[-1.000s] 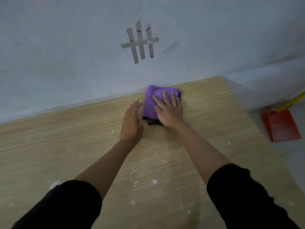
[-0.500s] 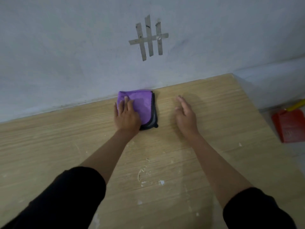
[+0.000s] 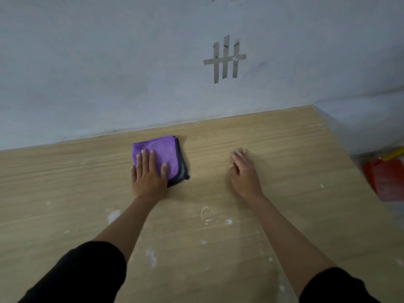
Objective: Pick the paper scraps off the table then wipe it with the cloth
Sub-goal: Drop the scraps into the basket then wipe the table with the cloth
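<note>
Now the wiping step, by the look of it. The folded purple cloth (image 3: 157,156) lies on the wooden table (image 3: 284,149) toward the far edge, close to the grey wall (image 3: 109,62), left of centre. The left hand (image 3: 148,173) is flat on its near-left part, fingers spread and extended, pressing rather than gripping. The right hand (image 3: 243,171) sits apart to the right, palm down over bare wood, fingers loosely curled and slightly blurred, holding nothing.

Key relation: the cloth is under the left hand alone; its fold edges run roughly near-to-far, dark trim on the right side. Most white flecks (image 3: 228,221) lie nearer the person, so I judge the next stroke pulls the cloth toward the near edge.

Change: a second ago the right hand pressed the cloth; half a second ago the left had taken over. Since then the right hand has spread further away.

Red dustpan (image 3: 387,180) on the floor, far right.
</note>
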`<action>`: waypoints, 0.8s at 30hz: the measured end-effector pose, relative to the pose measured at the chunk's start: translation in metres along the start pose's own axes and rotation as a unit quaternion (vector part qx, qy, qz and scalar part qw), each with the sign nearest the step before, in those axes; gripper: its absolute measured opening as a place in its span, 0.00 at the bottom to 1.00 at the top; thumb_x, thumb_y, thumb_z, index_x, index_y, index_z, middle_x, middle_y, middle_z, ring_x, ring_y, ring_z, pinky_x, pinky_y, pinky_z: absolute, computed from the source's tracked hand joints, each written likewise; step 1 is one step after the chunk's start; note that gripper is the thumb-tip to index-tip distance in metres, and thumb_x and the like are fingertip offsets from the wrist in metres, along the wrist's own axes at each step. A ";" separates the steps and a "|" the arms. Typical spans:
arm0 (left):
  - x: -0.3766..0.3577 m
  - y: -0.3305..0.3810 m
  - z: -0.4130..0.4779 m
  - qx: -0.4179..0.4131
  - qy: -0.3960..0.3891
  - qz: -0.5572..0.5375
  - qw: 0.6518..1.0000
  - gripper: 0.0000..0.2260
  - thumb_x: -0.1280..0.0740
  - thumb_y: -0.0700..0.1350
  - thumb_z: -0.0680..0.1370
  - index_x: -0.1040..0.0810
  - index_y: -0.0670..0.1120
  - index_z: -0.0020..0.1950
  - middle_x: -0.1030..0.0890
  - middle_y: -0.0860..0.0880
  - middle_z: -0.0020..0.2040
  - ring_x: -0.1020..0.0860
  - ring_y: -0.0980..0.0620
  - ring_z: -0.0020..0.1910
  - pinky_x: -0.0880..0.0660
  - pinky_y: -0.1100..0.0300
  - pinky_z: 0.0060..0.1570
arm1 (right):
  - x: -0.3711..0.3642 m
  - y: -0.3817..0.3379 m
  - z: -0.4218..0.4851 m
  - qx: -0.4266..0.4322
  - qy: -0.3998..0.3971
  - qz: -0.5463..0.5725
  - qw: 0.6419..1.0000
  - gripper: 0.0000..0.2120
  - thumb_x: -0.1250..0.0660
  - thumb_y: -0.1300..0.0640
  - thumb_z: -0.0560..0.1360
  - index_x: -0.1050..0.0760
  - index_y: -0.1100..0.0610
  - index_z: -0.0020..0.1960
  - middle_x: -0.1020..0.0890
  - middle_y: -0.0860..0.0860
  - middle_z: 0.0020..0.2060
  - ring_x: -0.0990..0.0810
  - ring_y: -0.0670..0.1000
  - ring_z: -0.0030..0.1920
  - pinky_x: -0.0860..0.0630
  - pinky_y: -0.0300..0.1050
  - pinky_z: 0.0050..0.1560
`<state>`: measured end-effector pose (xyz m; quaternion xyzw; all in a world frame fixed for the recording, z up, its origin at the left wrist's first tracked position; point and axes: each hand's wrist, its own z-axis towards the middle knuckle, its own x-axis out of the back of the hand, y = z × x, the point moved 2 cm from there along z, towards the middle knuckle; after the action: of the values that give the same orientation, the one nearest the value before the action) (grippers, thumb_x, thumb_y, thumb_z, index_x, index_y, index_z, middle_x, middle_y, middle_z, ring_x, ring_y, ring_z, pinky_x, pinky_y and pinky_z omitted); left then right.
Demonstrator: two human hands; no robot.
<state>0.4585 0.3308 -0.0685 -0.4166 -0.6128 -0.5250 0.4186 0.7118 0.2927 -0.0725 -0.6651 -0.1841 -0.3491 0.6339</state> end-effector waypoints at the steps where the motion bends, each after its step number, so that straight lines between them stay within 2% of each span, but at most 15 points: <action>1: 0.001 -0.007 -0.009 -0.004 -0.002 0.002 1.000 0.28 0.51 0.59 0.80 0.52 0.49 0.76 0.53 0.48 0.78 0.55 0.51 0.77 0.56 0.52 0.75 | -0.004 -0.005 -0.009 0.007 -0.005 -0.006 1.000 0.19 0.42 0.62 0.78 0.33 0.62 0.69 0.36 0.57 0.72 0.46 0.52 0.75 0.50 0.43 0.73; 3: -0.002 -0.010 -0.032 -0.019 0.001 0.006 1.000 0.30 0.56 0.62 0.78 0.50 0.49 0.76 0.49 0.47 0.77 0.51 0.49 0.77 0.53 0.51 0.74 | -0.015 -0.017 -0.028 0.017 -0.018 -0.011 1.000 0.20 0.42 0.62 0.78 0.34 0.62 0.69 0.36 0.57 0.72 0.46 0.53 0.75 0.51 0.44 0.73; 6: -0.007 0.001 -0.072 -0.069 0.001 0.022 0.997 0.29 0.60 0.63 0.77 0.41 0.53 0.74 0.39 0.41 0.74 0.39 0.42 0.73 0.40 0.46 0.70 | -0.030 -0.032 -0.054 0.025 -0.021 0.002 0.999 0.20 0.44 0.60 0.77 0.32 0.64 0.68 0.34 0.59 0.70 0.43 0.56 0.74 0.48 0.44 0.72; 7: -0.011 0.005 -0.086 -0.104 0.002 0.035 0.994 0.27 0.59 0.62 0.78 0.42 0.55 0.74 0.40 0.41 0.74 0.40 0.41 0.73 0.40 0.45 0.70 | -0.035 -0.036 -0.062 0.024 -0.021 0.006 0.999 0.21 0.45 0.60 0.77 0.32 0.65 0.67 0.34 0.60 0.70 0.42 0.57 0.74 0.48 0.45 0.72; 9: -0.018 0.006 -0.111 -0.171 -0.044 0.077 0.981 0.25 0.59 0.63 0.78 0.53 0.61 0.74 0.52 0.43 0.77 0.52 0.42 0.76 0.52 0.48 0.73 | -0.042 -0.045 -0.078 0.012 -0.023 0.013 1.000 0.20 0.45 0.63 0.78 0.34 0.64 0.69 0.35 0.58 0.71 0.43 0.55 0.74 0.48 0.45 0.73; 10: -0.019 0.000 -0.121 -0.192 -0.049 0.082 0.977 0.26 0.59 0.65 0.77 0.56 0.62 0.74 0.54 0.44 0.77 0.55 0.43 0.76 0.56 0.50 0.74 | -0.045 -0.049 -0.087 0.006 -0.021 0.015 1.000 0.20 0.45 0.64 0.79 0.35 0.64 0.70 0.35 0.58 0.71 0.44 0.54 0.74 0.48 0.44 0.73; 11: -0.017 -0.008 -0.127 -0.199 -0.038 0.079 0.976 0.26 0.60 0.66 0.76 0.55 0.62 0.74 0.53 0.44 0.77 0.55 0.44 0.76 0.57 0.52 0.74 | -0.048 -0.051 -0.096 0.005 -0.015 0.017 1.000 0.20 0.45 0.64 0.79 0.35 0.64 0.70 0.35 0.58 0.71 0.44 0.54 0.74 0.48 0.44 0.73; 15: 0.000 -0.064 -0.132 -0.149 0.013 0.057 0.987 0.27 0.50 0.66 0.74 0.40 0.59 0.72 0.38 0.44 0.74 0.39 0.44 0.73 0.48 0.54 0.68 | -0.055 -0.062 -0.132 0.008 0.002 0.024 1.000 0.20 0.47 0.60 0.77 0.30 0.65 0.66 0.31 0.60 0.68 0.38 0.56 0.72 0.45 0.43 0.72; 18: 0.015 -0.110 -0.141 -0.066 0.013 0.014 0.998 0.29 0.51 0.65 0.72 0.40 0.59 0.72 0.40 0.43 0.75 0.40 0.44 0.74 0.44 0.51 0.70 | -0.058 -0.071 -0.157 0.003 -0.006 0.016 1.000 0.18 0.46 0.59 0.78 0.29 0.63 0.65 0.30 0.58 0.68 0.38 0.54 0.72 0.46 0.39 0.71; 21: 0.019 -0.129 -0.159 -0.056 0.013 0.025 0.998 0.31 0.54 0.67 0.72 0.45 0.58 0.73 0.43 0.42 0.76 0.44 0.42 0.75 0.44 0.47 0.71 | -0.063 -0.080 -0.180 0.018 -0.016 -0.003 1.000 0.17 0.46 0.61 0.80 0.31 0.62 0.67 0.33 0.57 0.70 0.40 0.53 0.73 0.47 0.41 0.71; 24: 0.013 -0.120 -0.185 -0.048 0.024 0.027 0.998 0.28 0.54 0.66 0.75 0.37 0.56 0.72 0.35 0.39 0.72 0.35 0.38 0.70 0.37 0.44 0.67 | -0.073 -0.091 -0.202 0.024 -0.010 -0.017 1.000 0.19 0.46 0.59 0.79 0.31 0.63 0.67 0.32 0.59 0.69 0.40 0.55 0.73 0.48 0.41 0.72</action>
<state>0.3544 0.1355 -0.0739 -0.4401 -0.5654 -0.5521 0.4264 0.5525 0.1229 -0.0683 -0.6499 -0.2101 -0.3489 0.6417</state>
